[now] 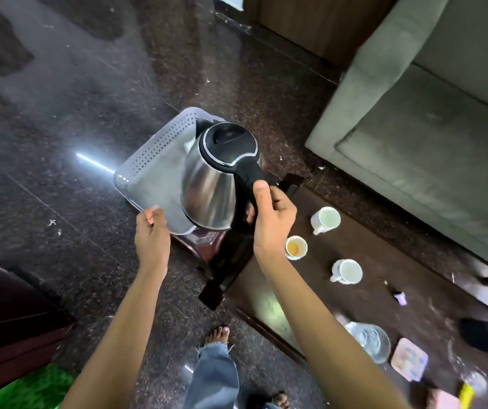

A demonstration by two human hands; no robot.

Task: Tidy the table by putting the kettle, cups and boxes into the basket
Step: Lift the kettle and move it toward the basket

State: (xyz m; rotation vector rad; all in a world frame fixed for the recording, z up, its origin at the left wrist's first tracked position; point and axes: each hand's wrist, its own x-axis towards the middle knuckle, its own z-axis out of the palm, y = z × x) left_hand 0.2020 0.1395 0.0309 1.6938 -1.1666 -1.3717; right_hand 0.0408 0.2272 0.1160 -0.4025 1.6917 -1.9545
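right hand (272, 219) gripping kettle (213, 178) handle, over basket (148, 160); left hand (151, 231) at basket 6 o'clock rim, probably gripping.

— Where's the kettle (210, 184)?
— Steel with a black lid, tilted, over the pale perforated basket (148, 160).
— Cups?
— On my table (310, 290): two white mugs (325, 221) (347, 271), one small cup (295, 247) between them.

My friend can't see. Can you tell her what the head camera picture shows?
A right hand holds a steel kettle by its black handle above a pale basket, whose near edge the left hand grips. Three cups wait on the dark table.
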